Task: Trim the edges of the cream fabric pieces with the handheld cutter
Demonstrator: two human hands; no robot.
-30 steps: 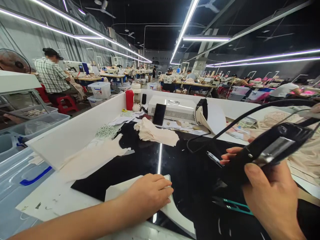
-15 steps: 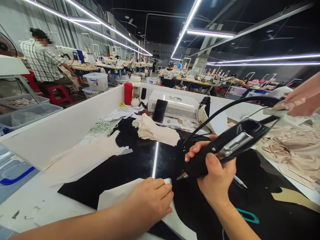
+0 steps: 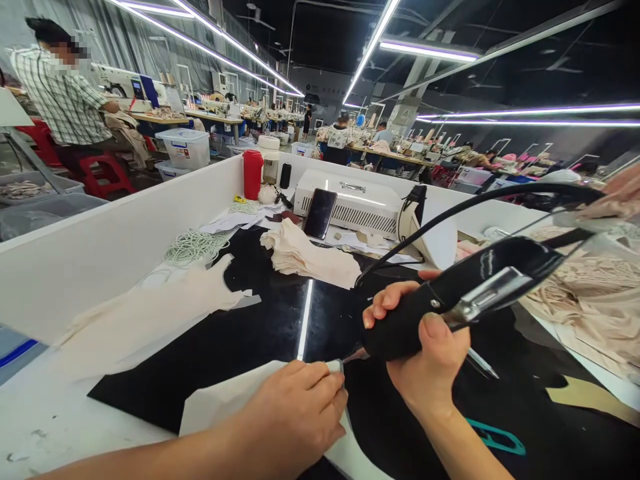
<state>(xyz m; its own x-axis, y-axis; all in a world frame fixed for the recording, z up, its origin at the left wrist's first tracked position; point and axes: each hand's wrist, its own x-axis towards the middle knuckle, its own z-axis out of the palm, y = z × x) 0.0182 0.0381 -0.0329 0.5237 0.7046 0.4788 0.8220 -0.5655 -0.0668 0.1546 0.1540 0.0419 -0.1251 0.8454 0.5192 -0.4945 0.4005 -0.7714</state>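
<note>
My right hand [image 3: 427,360] is closed round a black corded hand tool [image 3: 400,330] with a shiny metal lever on its side; its exact kind I cannot make out. The tool's narrow metal tip [image 3: 356,357] points left and meets or nearly meets the edge of a white flat piece [image 3: 235,393]. On that piece lies my left hand [image 3: 307,407], fingers pressed together and curled over its right end. Paper or cloth, I cannot tell. Beneath both hands is a black mat [image 3: 165,373].
Cream cloth pieces [image 3: 310,257] lie stacked ahead, another cream piece [image 3: 150,313] left. A phone [image 3: 321,213] leans against a white machine [image 3: 350,197]. A pen [image 3: 483,363], a teal cutter [image 3: 495,437] and heaped beige fabric [image 3: 585,300] are right. A co-worker [image 3: 65,100] is beyond the partition.
The tool in my right hand has come left and slightly down, its tip now at the white piece's edge. My left hand stays on the piece. The view has shifted slightly.
</note>
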